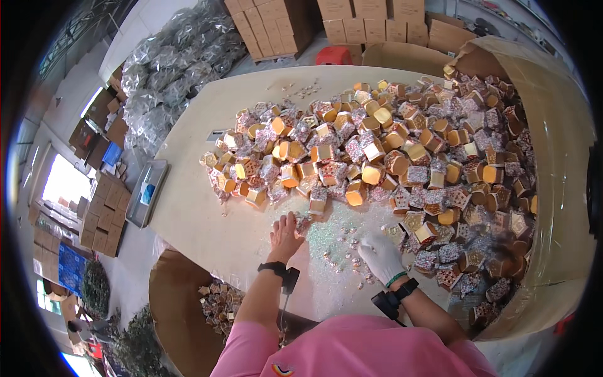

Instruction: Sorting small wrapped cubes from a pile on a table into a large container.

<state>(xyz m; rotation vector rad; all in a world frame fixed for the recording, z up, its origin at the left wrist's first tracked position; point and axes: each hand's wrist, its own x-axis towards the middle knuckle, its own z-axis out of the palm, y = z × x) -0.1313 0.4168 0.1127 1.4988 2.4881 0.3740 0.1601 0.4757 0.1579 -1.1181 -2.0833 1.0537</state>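
My bare left hand (286, 239) rests at the near edge of the pile, its fingers closed round a small glitter-covered house ornament (303, 222). To the right, my right hand (382, 259) wears a white glove. Its fingers are curled together low over the tabletop, and what they hold, if anything, is hidden. Between the hands lie spilled pale glitter (330, 242) and several small loose bits (352, 242). Just beyond is a large heap of brown house ornaments (370, 151) with gold bases and sparkling white-pink roofs.
A big cardboard carton (553, 188) flanks the table (195, 169) on the right. Below its left edge, another carton (179, 314) holds more ornaments. A metal tray (139, 195) stands left. Wrapped silvery bags (169, 75), stacked boxes (270, 28), a red stool (333, 55) and a person (85, 328) are farther off.
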